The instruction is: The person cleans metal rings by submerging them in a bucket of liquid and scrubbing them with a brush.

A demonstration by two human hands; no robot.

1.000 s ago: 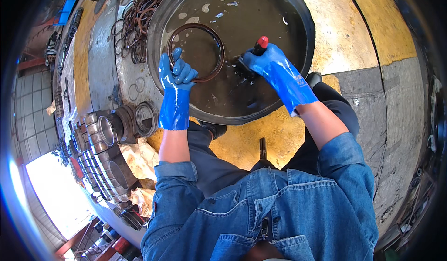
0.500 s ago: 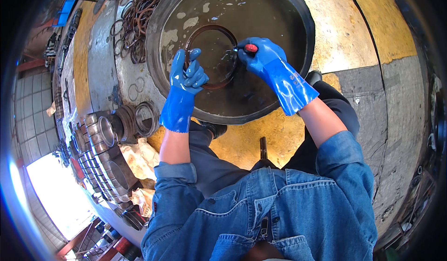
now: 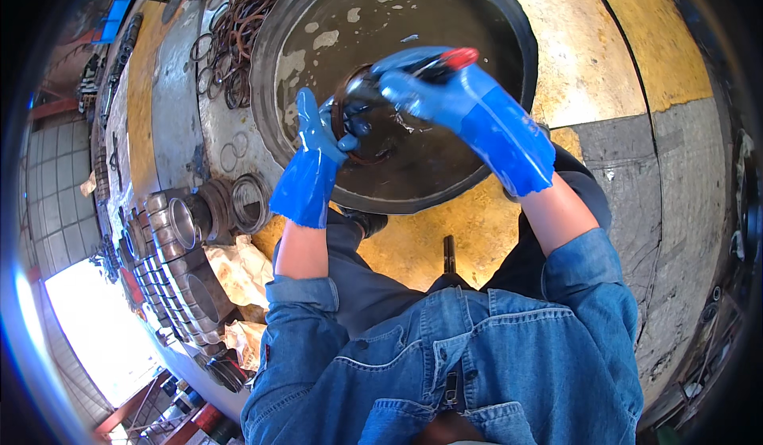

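Observation:
My left hand (image 3: 313,133), in a wet blue rubber glove, is closed on a dark brown ring (image 3: 338,118) with the thumb pointing up. The ring is tilted over a large round basin (image 3: 265,99) of murky brown liquid (image 3: 469,40), and part of it is hidden behind my hands. In my right hand (image 3: 437,95), gloved alike, is a hand tool with a red and black handle (image 3: 459,58). Motion blurs the tool's working end, close to the ring's upper part, so its kind is unclear.
A heap of brown rings (image 3: 248,16) lies left of the basin. Thin loose rings (image 3: 230,152), a stack of metal rings (image 3: 251,201) and rows of metal cylinders (image 3: 187,222) are nearer on the left, beside crumpled brown paper (image 3: 238,272). Yellow and grey plates (image 3: 612,159) cover the right floor.
The ring has turned from nearly face-on to steeply tilted. My right hand has swung up, its tool now lying more sideways and reaching left toward the ring. My left hand stays closed on it.

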